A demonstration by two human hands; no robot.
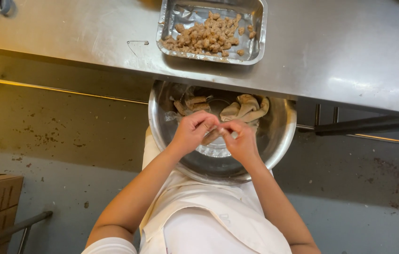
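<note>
Gripping one brown piece (211,136) together, the left hand (192,132) and right hand (241,141) are held over a steel bowl (281,136)

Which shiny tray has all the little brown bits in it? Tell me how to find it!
Look at the long steel table across the top. Near its front edge sits a crinkly rectangular foil tray, just above the big round metal bowl. Only the tray holds small crumbly brown chunks; the bowl holds long tan strips.
</note>
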